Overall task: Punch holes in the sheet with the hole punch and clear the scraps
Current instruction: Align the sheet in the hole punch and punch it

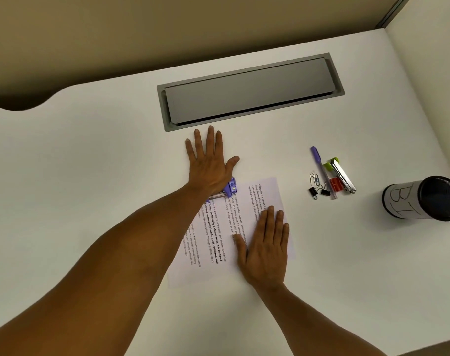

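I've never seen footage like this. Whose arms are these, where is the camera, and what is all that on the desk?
No machine here: a person wears a camera on their head, looking down at their own arms, so there is only this one view. The left hand presses flat on a purple hole punch, which sits at the far edge of a printed sheet. The right hand lies flat on the sheet, steadying it. Neither hand grips anything. On the white desk, to the right, lie a purple pen, a stapler, some paper clips and a black mesh cup on its side. Behind is a grey cable hatch.
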